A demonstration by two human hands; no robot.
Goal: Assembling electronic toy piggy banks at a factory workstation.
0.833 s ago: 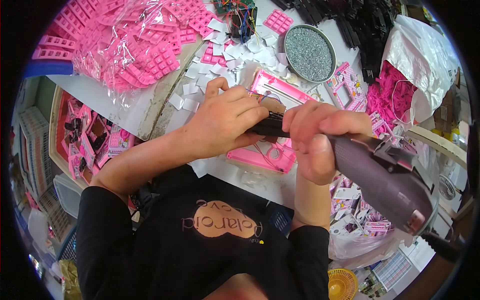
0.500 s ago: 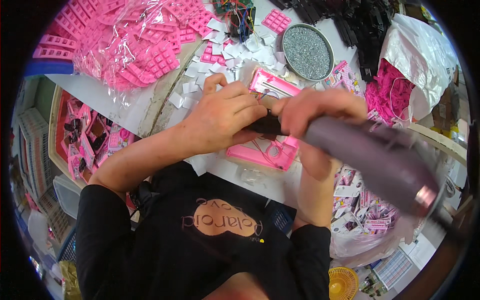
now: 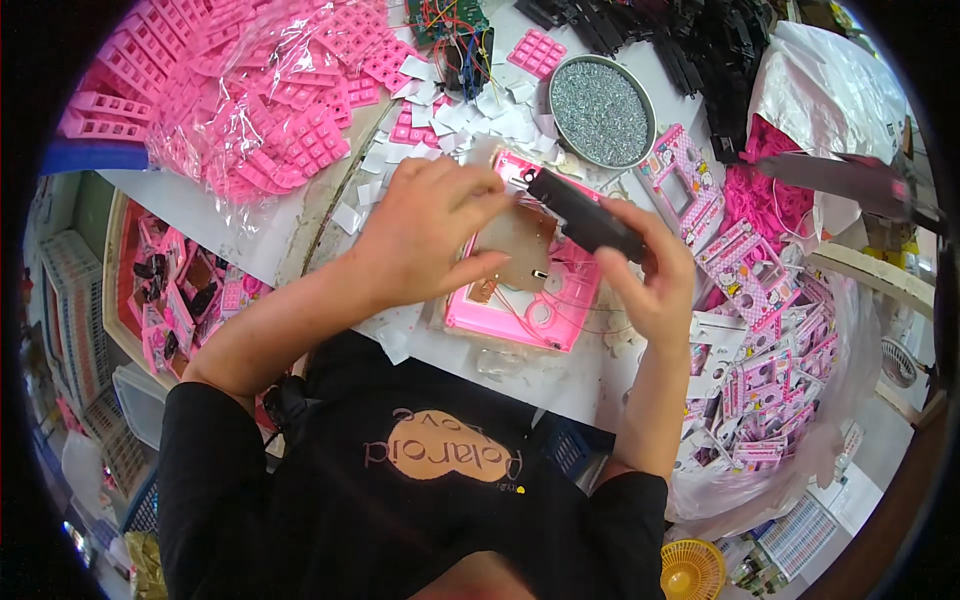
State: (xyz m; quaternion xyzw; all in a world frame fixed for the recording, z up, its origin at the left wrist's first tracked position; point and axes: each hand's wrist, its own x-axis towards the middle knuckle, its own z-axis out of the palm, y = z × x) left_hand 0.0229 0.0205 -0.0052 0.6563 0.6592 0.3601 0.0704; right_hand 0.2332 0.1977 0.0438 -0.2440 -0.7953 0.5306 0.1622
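A pink plastic casing lies on the table in front of me, with a brown circuit board and thin wires inside it. My left hand is over the casing's left side, thumb and forefinger apart, with nothing visible between them. In my right hand is a black oblong plastic part, tilted above the casing's far right side. Its far-left end comes close to my left fingertips. To the right, a dark electric screwdriver hangs clear of both hands.
A round tin of small metal screws stands beyond the casing, beside scattered white paper pieces. Pink keypads pile up far left, black plastic parts far right. Printed pink panels fill a bag at right.
The screwdriver has left my right hand and swung to the right. My right hand now lifts the black part from the casing. My left hand has shifted slightly left, its fingers apart.
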